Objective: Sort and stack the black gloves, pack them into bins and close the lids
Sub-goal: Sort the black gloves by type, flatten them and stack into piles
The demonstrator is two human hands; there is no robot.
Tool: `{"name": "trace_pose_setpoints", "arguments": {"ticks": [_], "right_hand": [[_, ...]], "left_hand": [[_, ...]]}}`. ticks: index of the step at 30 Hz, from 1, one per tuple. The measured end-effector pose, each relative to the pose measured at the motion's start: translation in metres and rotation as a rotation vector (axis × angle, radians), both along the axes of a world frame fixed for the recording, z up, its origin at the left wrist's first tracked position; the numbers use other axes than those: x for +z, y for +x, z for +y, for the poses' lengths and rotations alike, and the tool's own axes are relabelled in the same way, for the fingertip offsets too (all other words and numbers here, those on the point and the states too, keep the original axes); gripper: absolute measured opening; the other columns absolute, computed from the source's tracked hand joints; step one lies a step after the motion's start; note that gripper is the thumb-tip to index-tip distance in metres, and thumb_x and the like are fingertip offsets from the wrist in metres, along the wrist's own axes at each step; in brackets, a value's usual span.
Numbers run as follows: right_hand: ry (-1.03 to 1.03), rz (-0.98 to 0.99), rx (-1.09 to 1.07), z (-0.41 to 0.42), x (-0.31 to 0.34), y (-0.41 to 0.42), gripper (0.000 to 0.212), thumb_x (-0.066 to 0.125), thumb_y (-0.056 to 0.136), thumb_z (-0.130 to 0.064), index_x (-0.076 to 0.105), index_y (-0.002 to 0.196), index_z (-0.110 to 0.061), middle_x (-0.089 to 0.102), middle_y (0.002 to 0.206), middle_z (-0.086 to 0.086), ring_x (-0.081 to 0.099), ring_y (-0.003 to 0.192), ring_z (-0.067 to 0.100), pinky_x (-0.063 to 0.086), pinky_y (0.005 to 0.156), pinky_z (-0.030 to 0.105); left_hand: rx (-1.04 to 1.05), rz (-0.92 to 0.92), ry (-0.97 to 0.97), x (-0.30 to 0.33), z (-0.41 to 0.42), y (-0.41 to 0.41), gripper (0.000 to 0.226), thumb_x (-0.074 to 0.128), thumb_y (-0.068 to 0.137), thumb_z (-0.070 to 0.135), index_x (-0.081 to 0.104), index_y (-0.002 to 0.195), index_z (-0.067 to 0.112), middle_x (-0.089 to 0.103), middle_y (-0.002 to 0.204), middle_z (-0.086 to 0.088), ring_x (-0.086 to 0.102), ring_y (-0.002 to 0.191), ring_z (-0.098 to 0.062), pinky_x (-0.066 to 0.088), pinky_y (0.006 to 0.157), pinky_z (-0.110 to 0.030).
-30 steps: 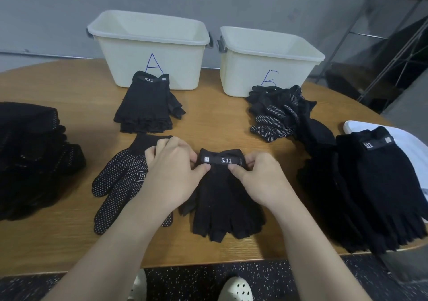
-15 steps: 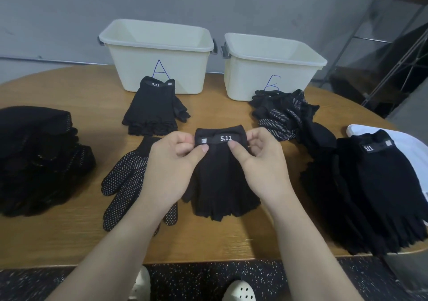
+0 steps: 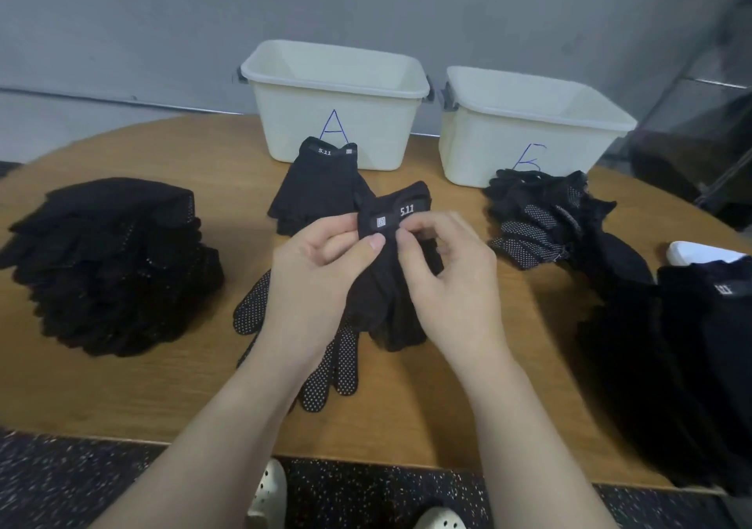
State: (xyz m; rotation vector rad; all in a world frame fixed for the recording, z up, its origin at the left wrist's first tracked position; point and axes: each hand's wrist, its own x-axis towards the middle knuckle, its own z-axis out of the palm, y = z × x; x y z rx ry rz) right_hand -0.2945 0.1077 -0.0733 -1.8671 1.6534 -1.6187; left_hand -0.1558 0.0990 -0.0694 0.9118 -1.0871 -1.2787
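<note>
1. head view: a person is sitting at a round wooden tabletop (image 3: 162,398), looking down at their own two bare hands.
2. the left hand (image 3: 321,280) and the right hand (image 3: 451,284) are holding one fingerless black glove (image 3: 386,284) just above the tabletop, with the thumb and curled fingers (image 3: 423,227) of each hand pinching its cuff just below the white "5.11" label.
3. the glove is hanging cuff-up and slightly tilted, its short finger ends dangling over a dotted glove (image 3: 325,374) that is lying flat beneath the hands.
4. just behind the hands, a small stack of fingerless gloves (image 3: 313,190) is lying in front of the cream bin marked a (image 3: 337,121), which is standing open.
5. to the right, a second bin (image 3: 525,137) is standing open too, with a pile of dotted gloves (image 3: 541,215) in front of it.
6. larger unsorted heaps are sitting at the far left (image 3: 106,264) and far right (image 3: 700,345); a white shape at the right edge may be a lid, though it is hard to tell.
7. judging from this, the step in hand is placing the held glove on the stack by bin a.
8. to do it well, the person should be keeping both pinches on the cuff, lining label over label, lowering the glove flat and smoothing it so the stack is staying square.
</note>
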Motion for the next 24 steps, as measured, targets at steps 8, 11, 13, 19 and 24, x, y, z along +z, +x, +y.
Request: {"name": "trace_pose_setpoints", "arguments": {"ticks": [8, 11, 13, 19, 24], "right_hand": [[0.093, -0.08, 0.082, -0.004, 0.005, 0.019, 0.02, 0.073, 0.092, -0.03, 0.065, 0.111, -0.03, 0.07, 0.099, -0.009, 0.066, 0.092, 0.008, 0.05, 0.08, 0.021], [0.095, -0.114, 0.055, -0.009, 0.005, 0.025, 0.016, 0.072, 0.089, -0.029, 0.068, 0.103, -0.022, 0.071, 0.089, -0.006, 0.066, 0.083, 0.012, 0.054, 0.076, 0.032], [0.092, -0.132, 0.029, -0.011, 0.006, 0.03, 0.015, 0.072, 0.087, -0.033, 0.068, 0.097, -0.022, 0.07, 0.082, -0.005, 0.066, 0.079, 0.014, 0.054, 0.073, 0.034], [0.052, -0.199, -0.008, -0.019, 0.004, 0.04, 0.007, 0.068, 0.093, -0.023, 0.069, 0.092, -0.016, 0.068, 0.073, 0.001, 0.064, 0.068, 0.019, 0.054, 0.066, 0.039], [0.136, -0.447, 0.097, -0.027, 0.005, 0.034, 0.016, 0.058, 0.098, -0.009, 0.074, 0.096, -0.008, 0.077, 0.086, 0.008, 0.071, 0.08, 0.024, 0.061, 0.078, 0.043]], "left_hand": [[-0.155, 0.109, -0.047, -0.005, -0.009, 0.014, 0.042, 0.044, 0.101, 0.025, 0.06, 0.136, 0.01, 0.069, 0.134, -0.009, 0.061, 0.131, -0.021, 0.047, 0.113, -0.043], [-0.218, 0.046, -0.102, -0.007, -0.009, 0.021, 0.045, 0.038, 0.102, 0.031, 0.053, 0.143, 0.019, 0.065, 0.141, -0.003, 0.056, 0.136, -0.015, 0.04, 0.119, -0.038], [-0.256, -0.058, -0.131, -0.011, -0.01, 0.025, 0.047, 0.035, 0.106, 0.037, 0.047, 0.15, 0.026, 0.059, 0.148, 0.004, 0.048, 0.143, -0.011, 0.031, 0.124, -0.041], [-0.313, -0.267, -0.173, -0.014, -0.014, 0.038, 0.049, 0.02, 0.11, 0.05, 0.037, 0.155, 0.041, 0.046, 0.157, 0.02, 0.03, 0.151, 0.0, 0.014, 0.128, -0.043], [-0.114, -0.334, -0.165, -0.013, -0.023, 0.053, 0.041, 0.038, 0.112, 0.03, 0.044, 0.153, 0.034, 0.05, 0.153, 0.02, 0.038, 0.142, 0.01, 0.027, 0.123, -0.023]]}}
